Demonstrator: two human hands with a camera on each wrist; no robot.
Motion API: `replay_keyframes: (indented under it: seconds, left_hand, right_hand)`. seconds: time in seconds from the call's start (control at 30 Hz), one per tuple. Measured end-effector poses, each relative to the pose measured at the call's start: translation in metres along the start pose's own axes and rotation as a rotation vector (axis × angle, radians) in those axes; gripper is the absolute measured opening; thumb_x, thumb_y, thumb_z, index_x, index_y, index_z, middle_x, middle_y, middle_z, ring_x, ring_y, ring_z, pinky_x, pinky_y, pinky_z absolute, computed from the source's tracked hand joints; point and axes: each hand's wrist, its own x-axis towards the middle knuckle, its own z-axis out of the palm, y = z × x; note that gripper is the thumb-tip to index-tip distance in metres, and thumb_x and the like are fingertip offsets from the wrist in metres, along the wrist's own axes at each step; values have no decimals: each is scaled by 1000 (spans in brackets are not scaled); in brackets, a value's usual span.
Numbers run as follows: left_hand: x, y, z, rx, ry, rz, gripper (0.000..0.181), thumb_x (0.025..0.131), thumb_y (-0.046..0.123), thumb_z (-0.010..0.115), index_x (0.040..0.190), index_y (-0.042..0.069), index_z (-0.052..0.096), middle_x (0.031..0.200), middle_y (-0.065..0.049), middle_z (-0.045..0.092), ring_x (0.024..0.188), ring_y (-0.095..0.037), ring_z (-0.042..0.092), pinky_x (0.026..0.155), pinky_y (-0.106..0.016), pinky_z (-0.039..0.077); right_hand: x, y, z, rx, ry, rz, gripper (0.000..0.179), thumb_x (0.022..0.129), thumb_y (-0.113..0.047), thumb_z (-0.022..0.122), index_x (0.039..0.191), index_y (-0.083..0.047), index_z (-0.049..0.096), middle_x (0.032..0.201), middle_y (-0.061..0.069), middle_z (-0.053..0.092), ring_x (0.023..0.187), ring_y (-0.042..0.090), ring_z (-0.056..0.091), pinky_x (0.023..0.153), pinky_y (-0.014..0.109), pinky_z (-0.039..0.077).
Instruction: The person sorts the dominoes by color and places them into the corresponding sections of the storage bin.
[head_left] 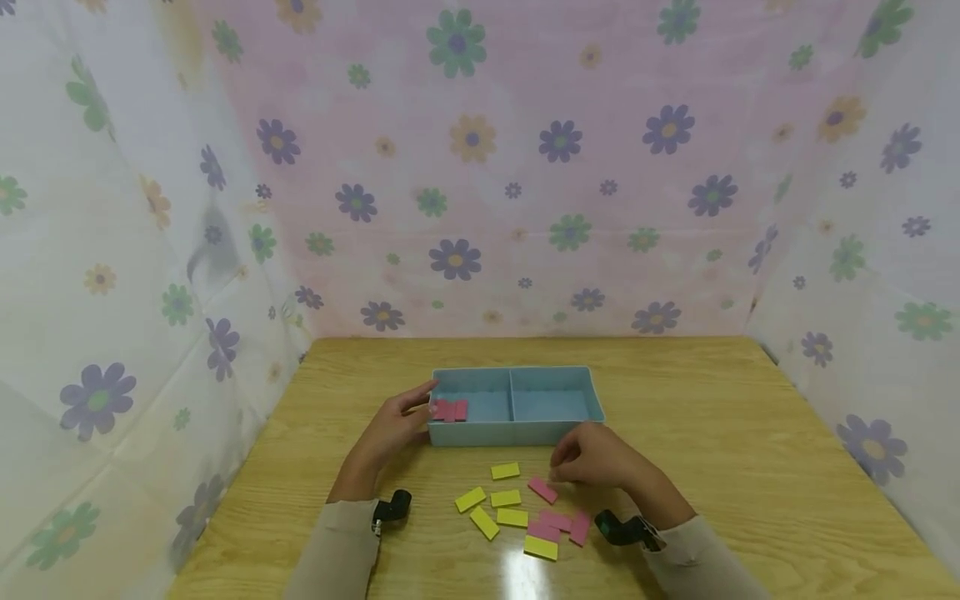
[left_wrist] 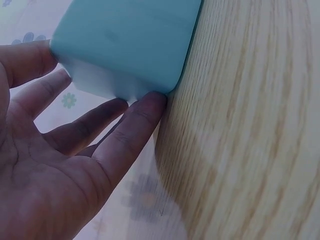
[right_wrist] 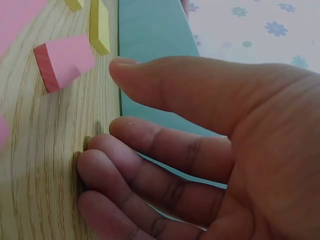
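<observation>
A light blue two-compartment box (head_left: pixel 471 434) sits on the table. My left hand (head_left: pixel 393 429) is at its left end. In the left wrist view, the fingertips of that hand touch the box's end wall (left_wrist: pixel 125 45), with the fingers fairly straight. Several pink blocks (head_left: pixel 451 410) lie in the left compartment. My right hand (head_left: pixel 600 457) is low by the box's front right, fingers loosely bent and holding nothing. Just off its thumb, a single pink block (right_wrist: pixel 70 62) lies flat on the wood.
Several yellow blocks (head_left: pixel 506 498) are scattered in front of the box. More pink blocks (head_left: pixel 553 522) lie together nearer me, some overlapping, with a yellow block (head_left: pixel 541 547) against them. Flowered cloth (head_left: pixel 517 250) hangs behind and at both sides of the wooden table (head_left: pixel 675 400).
</observation>
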Motion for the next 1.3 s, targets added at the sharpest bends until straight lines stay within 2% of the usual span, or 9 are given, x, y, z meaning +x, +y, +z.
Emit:
replay_keyframes:
  seconds: [0.47,0.83,1.3]
  left_hand:
    - [5,3,-3,-18,-32,2,56,107,19,59,161,23,41,163,-23,34,147,-42,42,103,-52,55]
    - [2,2,-4,-32,-31,-14,56,108,17,58,161,23,41,163,-23,35,146,-42,43,103,-50,56]
    - [2,0,-4,-34,-37,-14,57,107,18,59,161,21,40,163,-23,36,146,-42,43,102,-51,57]
  right_hand:
    - [7,0,7,-3,8,53,20,79,-20,89,93,-8,81,88,-2,75,80,16,64,70,35,56]
    - [8,-9,17,32,-12,75,21,82,-24,89,93,-9,81,83,-1,73,76,15,64,66,32,56]
    - [8,-11,22,12,-11,30,13,81,-18,89,88,-11,81,78,-4,73,73,13,64,63,30,54]
